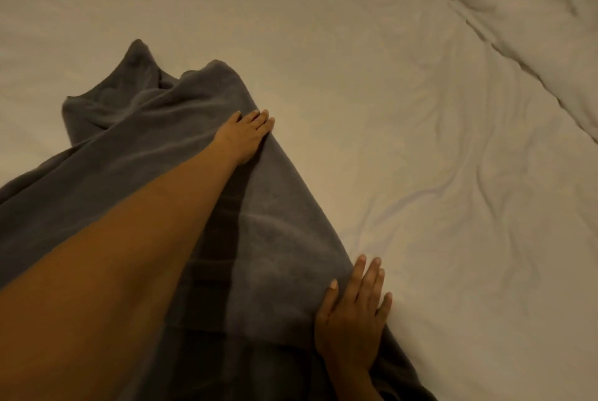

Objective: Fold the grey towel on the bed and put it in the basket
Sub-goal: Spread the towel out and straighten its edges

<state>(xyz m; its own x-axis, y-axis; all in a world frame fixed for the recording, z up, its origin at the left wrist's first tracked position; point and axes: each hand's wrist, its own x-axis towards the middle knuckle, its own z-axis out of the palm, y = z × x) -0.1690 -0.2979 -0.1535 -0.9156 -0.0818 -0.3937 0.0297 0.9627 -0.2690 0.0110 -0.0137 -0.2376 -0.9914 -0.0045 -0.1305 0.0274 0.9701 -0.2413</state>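
Pressing flat, our left hand (246, 135) lies w/ fingers (259, 120) together and extended on the grey towel (168, 154), near its right edge, arm stretched across the cloth. Our right hand (351, 313) rests nearer us on that same edge, fingers slightly spread, thumb on the towel, tips reaching onto the bed (372, 83). Neither grips anything. Towel lies rumpled, far end bunched up, on the white sheet; a crumpled duvet (524, 18) sits top right.

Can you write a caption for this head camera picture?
Both hands, left and right, press flat on a grey towel.
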